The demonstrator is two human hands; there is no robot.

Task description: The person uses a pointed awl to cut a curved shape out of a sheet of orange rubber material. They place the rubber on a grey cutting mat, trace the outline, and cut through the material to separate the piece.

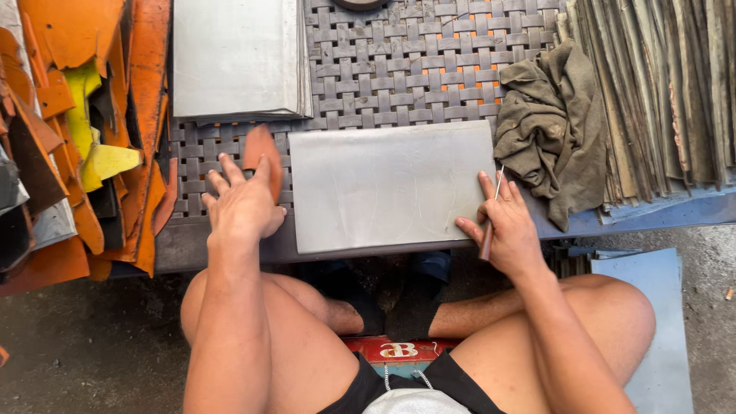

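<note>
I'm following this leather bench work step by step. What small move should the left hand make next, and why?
Probably slide the orange-brown leather piece rightward onto the grey slab. The left hand already rests on the piece, beside the slab's left edge; the slab is bare, and the right hand waits at its right edge holding a thin pointed tool.

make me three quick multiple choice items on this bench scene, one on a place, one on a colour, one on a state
1. Where does the crumpled cloth lie?
A. right of the grey slab
B. on the person's knee
C. under the slab

2. What colour is the leather piece under the left hand?
A. blue
B. orange-brown
C. white

3. What is the right hand doing?
A. lying open and empty
B. gripping a thin tool
C. holding the cloth

Answers: 1 A, it lies beside the slab's right edge. 2 B, it matches the orange scraps. 3 B, fingers close round the tool.
</note>
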